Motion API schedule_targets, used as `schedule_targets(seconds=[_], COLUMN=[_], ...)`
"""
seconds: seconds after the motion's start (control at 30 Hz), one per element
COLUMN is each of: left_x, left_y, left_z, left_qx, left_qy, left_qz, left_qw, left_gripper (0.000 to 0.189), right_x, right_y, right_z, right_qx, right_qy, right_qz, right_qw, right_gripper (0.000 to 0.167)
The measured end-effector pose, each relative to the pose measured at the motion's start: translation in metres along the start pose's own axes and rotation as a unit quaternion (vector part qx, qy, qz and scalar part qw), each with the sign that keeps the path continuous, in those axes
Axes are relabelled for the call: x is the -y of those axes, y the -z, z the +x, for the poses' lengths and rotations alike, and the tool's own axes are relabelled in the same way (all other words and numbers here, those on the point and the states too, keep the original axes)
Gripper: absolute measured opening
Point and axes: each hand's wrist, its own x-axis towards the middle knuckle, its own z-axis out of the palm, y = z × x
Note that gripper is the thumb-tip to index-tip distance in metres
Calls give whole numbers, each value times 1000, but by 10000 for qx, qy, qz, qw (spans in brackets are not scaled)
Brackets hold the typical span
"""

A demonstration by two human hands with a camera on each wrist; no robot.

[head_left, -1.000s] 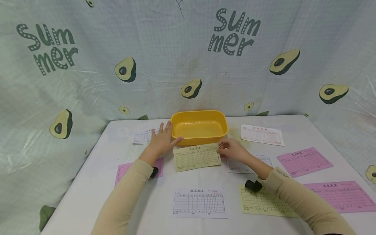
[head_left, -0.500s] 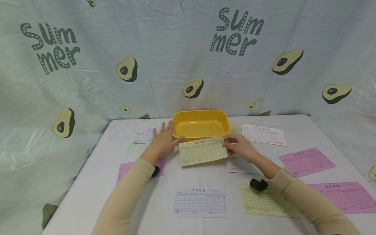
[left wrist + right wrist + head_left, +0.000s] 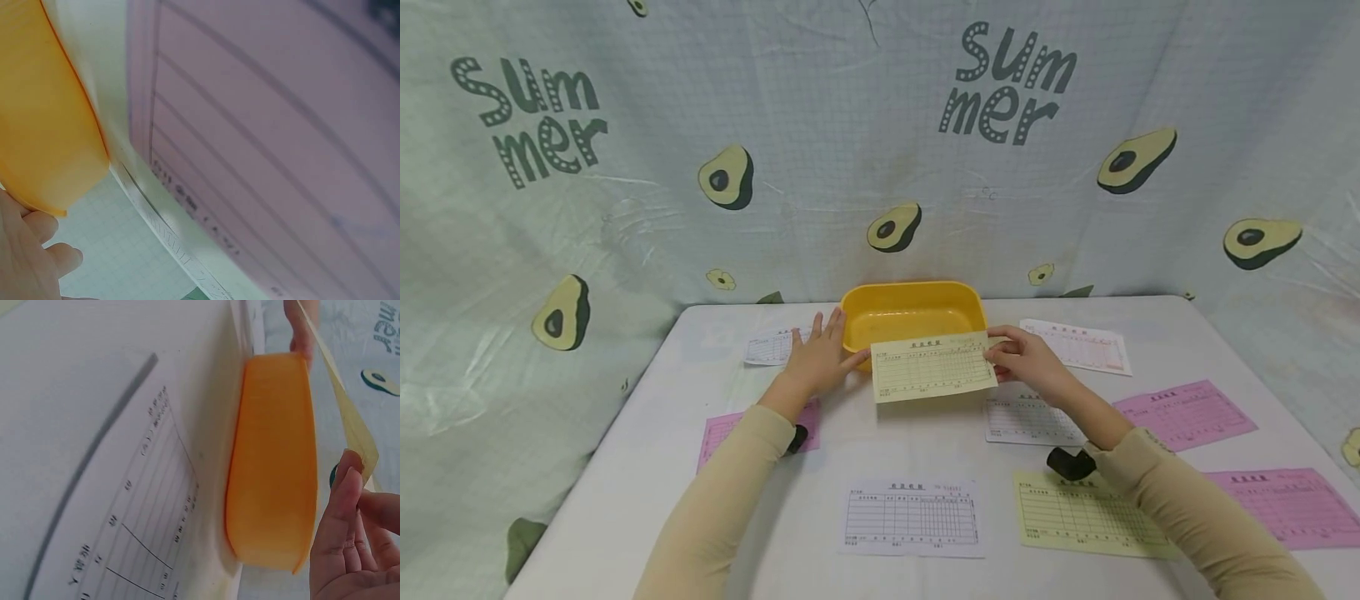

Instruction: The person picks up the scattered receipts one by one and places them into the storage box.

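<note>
My right hand (image 3: 1026,360) pinches the right end of a yellow receipt slip (image 3: 932,367), lifted at the front of the yellow tray (image 3: 912,321). In the head view the slip overlaps the tray's near wall. Seen from the right wrist, thumb and fingers hold the thin slip (image 3: 357,428) by its edge, above the height of the tray's rim (image 3: 312,456). With fingers spread, my left hand (image 3: 812,362) rests against the tray's left side. The left wrist view has that hand's fingers (image 3: 39,226) touching the tray rim.
White receipt slips (image 3: 910,518) lie at the front, right of centre and both back corners. Pink slips (image 3: 1183,414) are at the right and under the left forearm. Another yellow slip (image 3: 1075,512) lies by the right forearm. A patterned sheet hangs behind the table (image 3: 647,492).
The yellow receipt slip has risen and moved to the right in my right hand, now overlapping the tray's front. My left hand has stayed at the tray's left side.
</note>
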Motion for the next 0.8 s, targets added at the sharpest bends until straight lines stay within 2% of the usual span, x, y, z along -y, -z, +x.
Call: schedule_targets(seconds=[0.43, 0.8], left_x=[0, -1], left_y=[1, 2], left_z=[-3, -6], left_qx=[-16, 49], left_qy=[-35, -14], left_qz=[25, -7], left_qw=[10000, 10000], left_gripper=[97, 96], right_x=[12, 20], right_y=[14, 10], right_z=[13, 36], right_qx=[-296, -461], right_qy=[-8, -92], right_qz=[126, 106], right_qw=[9995, 9988], right_gripper=[49, 47])
